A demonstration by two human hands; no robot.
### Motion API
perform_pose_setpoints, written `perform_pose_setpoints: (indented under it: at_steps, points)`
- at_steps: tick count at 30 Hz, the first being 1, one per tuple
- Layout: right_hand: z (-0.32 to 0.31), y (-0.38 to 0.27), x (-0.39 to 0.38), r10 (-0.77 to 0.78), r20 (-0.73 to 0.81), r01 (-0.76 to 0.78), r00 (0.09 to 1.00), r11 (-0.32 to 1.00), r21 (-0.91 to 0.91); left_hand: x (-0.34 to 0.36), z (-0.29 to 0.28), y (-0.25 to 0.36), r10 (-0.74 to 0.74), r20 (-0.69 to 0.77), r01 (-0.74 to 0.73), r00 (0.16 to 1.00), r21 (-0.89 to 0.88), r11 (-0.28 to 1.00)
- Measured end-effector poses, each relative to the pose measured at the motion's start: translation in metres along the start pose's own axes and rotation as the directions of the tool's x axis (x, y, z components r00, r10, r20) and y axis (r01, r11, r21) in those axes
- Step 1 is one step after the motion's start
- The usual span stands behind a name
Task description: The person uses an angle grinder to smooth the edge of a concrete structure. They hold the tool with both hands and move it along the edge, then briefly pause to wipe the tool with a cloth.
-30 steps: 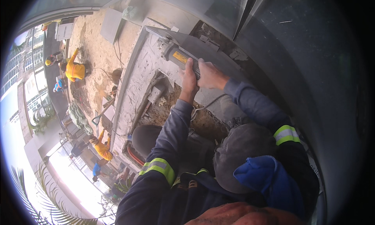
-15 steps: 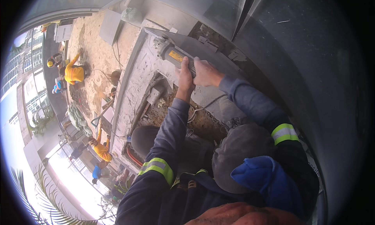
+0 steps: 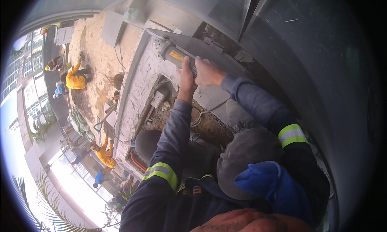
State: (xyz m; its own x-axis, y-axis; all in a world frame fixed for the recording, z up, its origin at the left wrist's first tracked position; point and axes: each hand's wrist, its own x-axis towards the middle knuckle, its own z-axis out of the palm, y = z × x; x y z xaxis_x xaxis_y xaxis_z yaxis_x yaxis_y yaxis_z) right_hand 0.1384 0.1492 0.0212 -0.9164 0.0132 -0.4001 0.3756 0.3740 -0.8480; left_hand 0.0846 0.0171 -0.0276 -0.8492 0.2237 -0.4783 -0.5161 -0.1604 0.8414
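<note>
Both hands grip a dark angle grinder (image 3: 176, 56) with a yellow label on its body. My left hand (image 3: 186, 79) wraps the near side of the body, thumb pointing up along it. My right hand (image 3: 208, 72) is closed round the rear end, just right of the left. The tool's head lies low over the pale, rough concrete ledge (image 3: 139, 77), beside a smooth grey slab (image 3: 197, 46). Its disc is hard to make out in the dusty haze. A grey cable (image 3: 211, 110) curves below my hands.
Between my knees is a dirt-filled opening (image 3: 211, 127), with a light grey block (image 3: 159, 97) at its edge. Dark glass-like panels (image 3: 306, 71) rise close on the right. Beyond the ledge, workers in yellow shirts (image 3: 75, 79) crouch on sandy ground near a shovel (image 3: 98, 125).
My hands and the grinder have shifted slightly left and toward me. Both keep their grip. The yellow-shirted worker at the far left has bent a little differently.
</note>
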Motion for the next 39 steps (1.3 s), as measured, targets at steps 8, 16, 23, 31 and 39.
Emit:
perform_pose_setpoints:
  at_steps: [8, 16, 23, 31, 39]
  points:
    - [0.009, 0.009, 0.011, 0.008, -0.021, -0.009, 1.000, 1.000, -0.025, -0.003, 0.010, 0.012, -0.032, 0.014, 0.033, 0.999, -0.029, 0.999]
    - [0.008, -0.001, 0.017, -0.001, -0.032, 0.000, 0.999, 1.000, -0.017, 0.010, 0.001, 0.017, -0.044, 0.039, 0.046, 0.998, -0.049, 0.998]
    - [0.005, 0.004, 0.003, -0.018, -0.044, 0.017, 0.999, 0.999, -0.040, -0.007, 0.009, 0.016, -0.104, 0.065, 0.104, 0.992, 0.004, 0.995]
    - [0.000, 0.012, -0.030, 0.016, -0.042, -0.016, 0.999, 1.000, -0.010, -0.042, 0.028, 0.008, -0.171, 0.034, 0.172, 0.985, -0.013, 0.985]
    - [0.005, 0.031, -0.048, 0.040, -0.016, -0.039, 0.999, 0.999, 0.015, -0.054, 0.024, -0.020, -0.088, -0.027, 0.087, 0.996, -0.022, 0.996]
